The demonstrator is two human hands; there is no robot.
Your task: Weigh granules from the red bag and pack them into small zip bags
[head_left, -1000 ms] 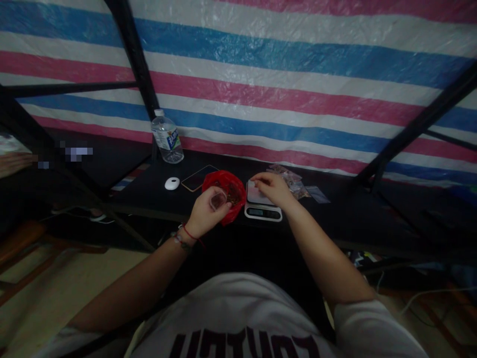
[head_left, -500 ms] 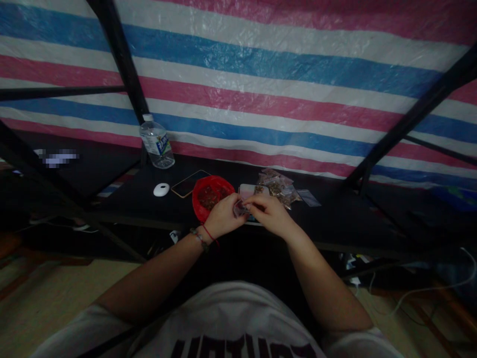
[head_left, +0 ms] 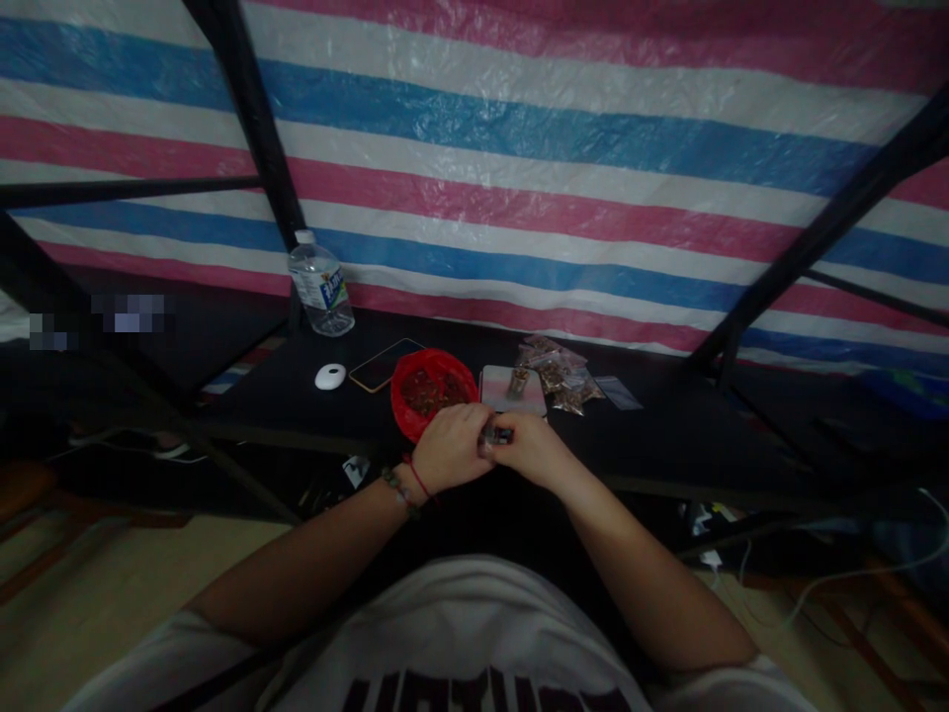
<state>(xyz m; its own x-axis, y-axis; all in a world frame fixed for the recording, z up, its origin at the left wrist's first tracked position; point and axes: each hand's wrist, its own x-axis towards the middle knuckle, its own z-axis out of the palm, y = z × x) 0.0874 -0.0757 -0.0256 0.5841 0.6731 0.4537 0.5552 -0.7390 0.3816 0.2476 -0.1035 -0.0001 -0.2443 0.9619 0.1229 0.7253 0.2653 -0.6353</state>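
My left hand (head_left: 452,445) and my right hand (head_left: 535,447) meet at the table's front edge, fingers closed. Pinched between them is a small clear plastic bag (head_left: 486,435), mostly covered by the fingers, so its contents cannot be made out. Just behind my left hand lies an open red plastic bag (head_left: 398,400) holding loose brown pieces (head_left: 430,389). A flat, pale scale (head_left: 495,390) sits beyond my right hand, with a little brown material (head_left: 517,382) on top. To its right are several filled clear bags (head_left: 567,399) in a pile, beside a flat clear bag (head_left: 619,393).
On the black table (head_left: 667,425), a phone (head_left: 386,364) and a white oval case (head_left: 330,376) lie left of the red bag. A clear plastic bottle (head_left: 322,287) stands at the back left. Dark metal posts (head_left: 256,129) frame a striped plastic sheet (head_left: 504,198).
Both hands have come lower, toward the front edge, uncovering more of the scale. My left hand has turned its back upward, and the small bag is more hidden. The view has shifted slightly.
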